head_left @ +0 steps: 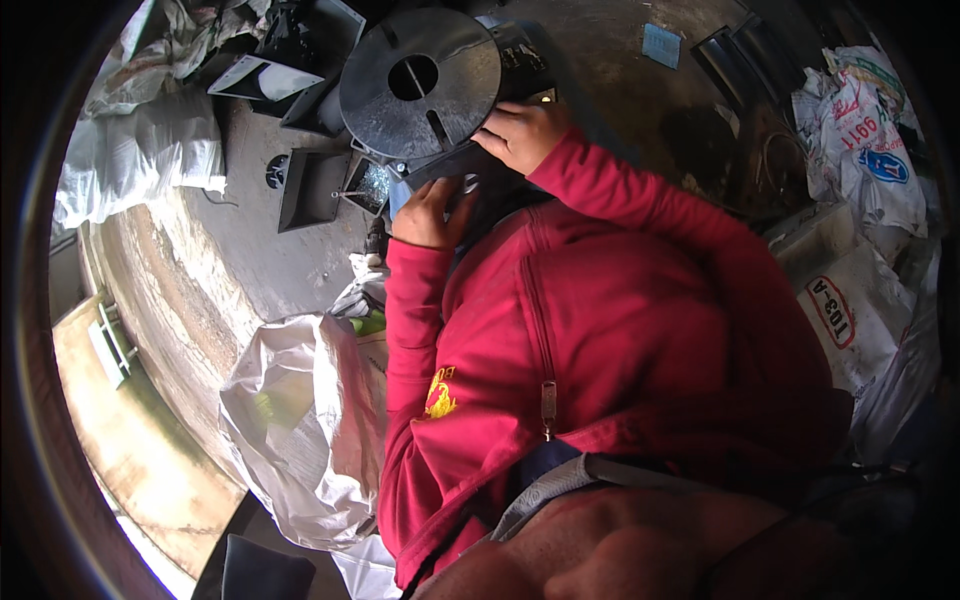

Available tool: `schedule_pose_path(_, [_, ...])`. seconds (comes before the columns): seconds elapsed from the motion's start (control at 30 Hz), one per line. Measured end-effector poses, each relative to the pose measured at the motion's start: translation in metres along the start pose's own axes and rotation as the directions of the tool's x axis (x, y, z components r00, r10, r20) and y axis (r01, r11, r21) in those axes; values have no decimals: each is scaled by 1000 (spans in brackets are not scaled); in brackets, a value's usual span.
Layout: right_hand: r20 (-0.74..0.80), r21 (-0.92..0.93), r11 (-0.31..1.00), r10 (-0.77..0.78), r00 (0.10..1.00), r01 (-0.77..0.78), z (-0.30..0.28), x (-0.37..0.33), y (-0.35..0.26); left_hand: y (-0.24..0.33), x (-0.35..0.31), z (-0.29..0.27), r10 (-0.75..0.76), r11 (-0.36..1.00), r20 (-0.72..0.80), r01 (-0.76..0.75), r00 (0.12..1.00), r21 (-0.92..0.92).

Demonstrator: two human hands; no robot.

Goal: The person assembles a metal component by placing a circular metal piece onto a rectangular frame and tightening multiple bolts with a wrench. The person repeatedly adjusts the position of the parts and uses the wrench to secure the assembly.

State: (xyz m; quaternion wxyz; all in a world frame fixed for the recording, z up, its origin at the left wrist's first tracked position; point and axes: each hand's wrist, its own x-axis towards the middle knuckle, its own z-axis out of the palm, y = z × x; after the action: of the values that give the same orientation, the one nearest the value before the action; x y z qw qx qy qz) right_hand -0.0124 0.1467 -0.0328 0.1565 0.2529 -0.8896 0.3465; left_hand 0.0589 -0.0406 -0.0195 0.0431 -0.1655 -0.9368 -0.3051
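Note:
A round black disc (462, 62) with a centre hole and slots lies in front of me, over a dark body that it mostly hides. My right hand (525, 137) grips its right rim with bent fingers. Close to the disc's near edge, my left hand (427, 212) is closed, thumb and fingers drawn together. By its fingertips shows a small shiny metal piece (470, 183), too small to name. A bolt head (400, 167) sits just under the disc's near edge. Left of it stands a small tray of shiny small metal parts (374, 184).
Black bins (310, 190) stand left of the disc. A white sack (300, 420) is at my left side, and clear plastic bags (150, 150) lie far left. Printed white sacks (865, 150) pile up at the right. A blue piece (661, 46) lies on the far floor.

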Motion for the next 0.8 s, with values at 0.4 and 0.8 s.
schedule_pose_path(0.4, [-42, -64, 993, -104, 994, 101, 0, 3, 1, 9, -42, 28, -86, 920, 111, 36, 990, 391])
schedule_pose_path(0.8, [-124, -35, 994, -107, 987, 103, -4, 6, -6, 13, -66, -51, -343, 837, 47, 328, 938, -439])
